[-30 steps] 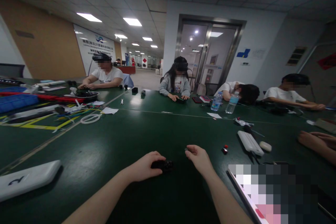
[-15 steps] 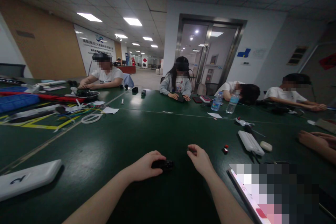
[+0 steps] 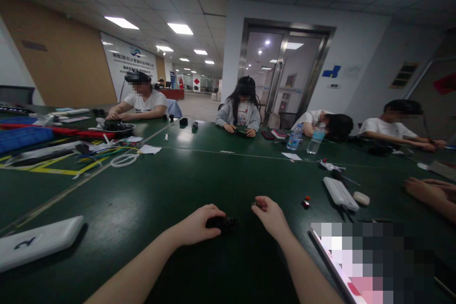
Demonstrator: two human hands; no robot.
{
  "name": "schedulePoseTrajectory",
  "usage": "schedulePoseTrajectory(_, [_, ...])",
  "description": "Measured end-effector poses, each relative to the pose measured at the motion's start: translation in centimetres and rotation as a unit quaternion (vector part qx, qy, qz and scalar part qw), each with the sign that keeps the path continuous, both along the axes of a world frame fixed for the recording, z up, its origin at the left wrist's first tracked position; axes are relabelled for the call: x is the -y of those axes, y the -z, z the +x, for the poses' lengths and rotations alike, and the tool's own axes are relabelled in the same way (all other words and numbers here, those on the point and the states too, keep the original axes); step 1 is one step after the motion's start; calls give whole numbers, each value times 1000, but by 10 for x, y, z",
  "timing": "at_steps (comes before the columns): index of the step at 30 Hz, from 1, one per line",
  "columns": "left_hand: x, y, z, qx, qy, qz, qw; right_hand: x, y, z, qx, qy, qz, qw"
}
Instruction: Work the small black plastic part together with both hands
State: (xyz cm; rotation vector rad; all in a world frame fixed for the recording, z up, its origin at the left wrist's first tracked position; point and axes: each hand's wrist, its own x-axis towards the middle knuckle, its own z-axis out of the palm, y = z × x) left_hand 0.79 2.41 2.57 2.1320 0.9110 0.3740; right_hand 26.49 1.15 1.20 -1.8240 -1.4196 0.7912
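A small black plastic object [image 3: 223, 223] sits low in the centre of the frame, on the dark green tabletop [image 3: 171, 190], with the curled fingers of the left hand [image 3: 195, 226] lying over its near side. It is matte and elongated, lying roughly sideways, and its right end pokes out past the fingertips; the dark surface hides any detail. Just to its right, a tiny greyish piece [image 3: 254, 204] shows at the fingertips of the right hand [image 3: 271, 216], pinched between thumb and forefinger. It is too small to tell what it is. The black object and the tiny piece are near each other but not touching.
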Motion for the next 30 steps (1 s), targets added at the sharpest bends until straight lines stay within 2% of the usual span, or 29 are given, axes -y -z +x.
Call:
schedulePoseTrajectory(11, [3,-7,1,-7,-5,-6,1000,2,-3,0,12,-25,-11,1000])
schedulePoseTrajectory(20, [2,-4,2,-13,-4,-1,1000,-1,2,3,18,-40,1,999])
schedulePoseTrajectory(25, [2,-3,2,-10,-4,3,1000,-2,5,3,6,-29,4,1000])
schedulePoseTrajectory(30, [2,-4,1,-15,-2,-1,1000,0,0,1,6,-24,-9,1000])
